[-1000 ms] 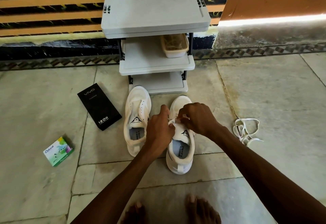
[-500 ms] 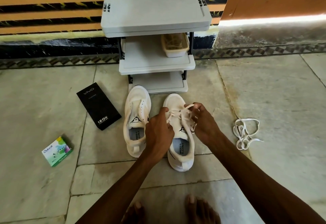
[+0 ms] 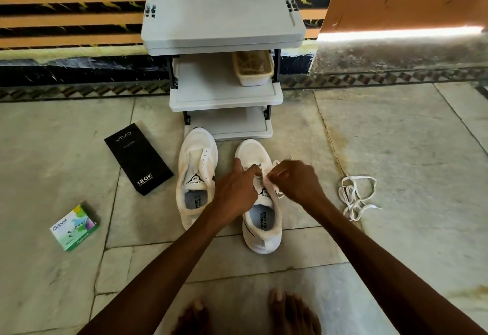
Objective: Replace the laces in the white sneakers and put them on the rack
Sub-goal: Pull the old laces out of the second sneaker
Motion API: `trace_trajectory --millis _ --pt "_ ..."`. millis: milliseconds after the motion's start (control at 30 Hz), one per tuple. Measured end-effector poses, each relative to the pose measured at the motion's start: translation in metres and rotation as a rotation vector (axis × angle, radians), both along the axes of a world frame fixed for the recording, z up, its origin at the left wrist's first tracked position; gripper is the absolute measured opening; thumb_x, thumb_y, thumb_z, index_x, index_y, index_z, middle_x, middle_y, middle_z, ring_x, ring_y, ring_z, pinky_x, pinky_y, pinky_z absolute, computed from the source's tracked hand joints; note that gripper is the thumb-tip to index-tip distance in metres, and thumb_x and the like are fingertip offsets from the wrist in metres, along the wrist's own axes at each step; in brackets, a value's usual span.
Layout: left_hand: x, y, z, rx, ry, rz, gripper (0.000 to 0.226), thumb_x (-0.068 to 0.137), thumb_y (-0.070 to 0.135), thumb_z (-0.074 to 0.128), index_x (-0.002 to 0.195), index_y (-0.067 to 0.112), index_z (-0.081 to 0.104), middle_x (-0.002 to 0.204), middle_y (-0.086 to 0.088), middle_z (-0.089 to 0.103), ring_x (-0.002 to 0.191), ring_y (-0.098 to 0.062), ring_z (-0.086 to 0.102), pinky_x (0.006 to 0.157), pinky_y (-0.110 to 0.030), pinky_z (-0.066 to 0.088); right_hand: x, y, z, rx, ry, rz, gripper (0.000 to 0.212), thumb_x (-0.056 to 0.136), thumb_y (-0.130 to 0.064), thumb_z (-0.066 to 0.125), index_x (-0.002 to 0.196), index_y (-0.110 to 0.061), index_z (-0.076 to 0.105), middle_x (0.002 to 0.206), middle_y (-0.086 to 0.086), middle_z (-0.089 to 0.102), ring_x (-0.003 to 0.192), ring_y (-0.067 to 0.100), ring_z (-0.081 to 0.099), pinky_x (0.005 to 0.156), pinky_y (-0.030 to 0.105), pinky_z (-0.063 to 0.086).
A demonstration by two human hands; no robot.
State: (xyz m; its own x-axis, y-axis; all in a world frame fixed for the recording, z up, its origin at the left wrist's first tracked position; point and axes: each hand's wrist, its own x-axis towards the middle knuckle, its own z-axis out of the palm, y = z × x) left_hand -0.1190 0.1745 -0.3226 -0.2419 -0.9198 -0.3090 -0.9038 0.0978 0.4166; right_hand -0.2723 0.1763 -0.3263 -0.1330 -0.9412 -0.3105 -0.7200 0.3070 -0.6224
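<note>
White mesh sneaker with black side trim [image 3: 261, 220] stands on the floor, toe toward the rack and heel toward the person, so the eyelets face up for threading. Flat white lace [image 3: 276, 163] is partly in its eyelets, loose ends spilling over the tongue. Right hand [image 3: 298, 180] is curled and pinches the lace just above the tongue, likely drawing it through or taking up slack. Left hand [image 3: 235, 189] lies over the same sneaker's near side with the forefinger stretched onto the lacing and the thumb raised. The other fingers are tucked under, so can't tell whether it grasps lace or only steadies the shoe. Second white sneaker [image 3: 196, 176] sits just beside it, parallel, with eyelets bare and no lace, so judged next in line. A loose tangle of white lace [image 3: 353, 197] lies on the pale stone tile floor [image 3: 409, 150], apart on the right-hand side but within reach. Can't tell whether it's an old lace or the spare. Grey plastic three-shelf rack [image 3: 224, 95] stands against the striped wall, directly ahead of the toes, which makes for a short lift once lacing is done. Its lower shelves look free, and a cream plastic basket [image 3: 253, 77] takes one end of the middle shelf. Black rectangular carton with white print [image 3: 138, 159] and small green-and-white box [image 3: 74, 227] lie off to the other side. Bare feet [image 3: 290, 311] are at the bottom edge. Task judged about midway.
</note>
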Motion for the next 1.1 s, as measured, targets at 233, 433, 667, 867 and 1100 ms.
trace_trajectory --millis 233,433,667,867,1100 --pt "0.008 -0.024 0.005 0.55 0.821 0.632 0.022 0.082 -0.01 0.054 0.078 0.011 0.059 0.085 -0.005 0.054 0.083 -0.02 0.053 0.068 -0.026 0.045 0.011 0.003 0.008 0.028 0.178 0.128 0.026 0.081 -0.038 0.069 0.087 -0.014 0.077 0.087 0.007 0.073 0.088 0.025 0.065 0.075 0.035 0.054" --pt "0.009 -0.024 -0.003 0.424 0.841 0.501 0.009 0.082 0.009 0.066 0.082 0.016 0.059 0.075 -0.001 0.054 0.074 -0.014 0.048 0.07 -0.027 0.041 0.012 0.001 0.008 0.012 0.182 0.106 0.026 0.081 -0.032 0.067 0.087 -0.008 0.073 0.084 0.01 0.071 0.082 0.027 0.066 0.073 0.038 0.055" --pt "0.013 -0.038 0.009 0.2 0.138 -0.015 0.017 0.09 0.035 0.065 0.092 0.02 0.073 0.097 -0.003 0.07 0.089 -0.02 0.061 0.074 -0.025 0.043 0.015 0.003 0.008 -0.013 0.167 0.089 0.031 0.085 -0.038 0.066 0.086 -0.008 0.075 0.083 0.01 0.071 0.082 0.026 0.065 0.074 0.037 0.055" --pt "0.005 -0.036 0.012 0.186 0.951 0.671 0.023 0.101 0.013 0.043 0.086 0.015 0.06 0.08 0.001 0.063 0.069 -0.012 0.062 0.072 -0.027 0.046 0.011 0.004 0.004 -0.028 0.123 0.004 0.024 0.08 -0.028 0.071 0.081 -0.005 0.074 0.076 0.01 0.071 0.076 0.025 0.065 0.069 0.037 0.055" --pt "0.019 -0.034 0.021 0.394 0.402 0.16 0.042 0.098 0.045 0.05 0.077 0.014 0.071 0.081 -0.007 0.065 0.069 -0.017 0.055 0.066 -0.026 0.043 0.007 0.004 0.003 0.005 0.061 -0.089 0.023 0.076 -0.026 0.074 0.079 -0.003 0.074 0.074 0.012 0.071 0.074 0.025 0.066 0.065 0.034 0.052"
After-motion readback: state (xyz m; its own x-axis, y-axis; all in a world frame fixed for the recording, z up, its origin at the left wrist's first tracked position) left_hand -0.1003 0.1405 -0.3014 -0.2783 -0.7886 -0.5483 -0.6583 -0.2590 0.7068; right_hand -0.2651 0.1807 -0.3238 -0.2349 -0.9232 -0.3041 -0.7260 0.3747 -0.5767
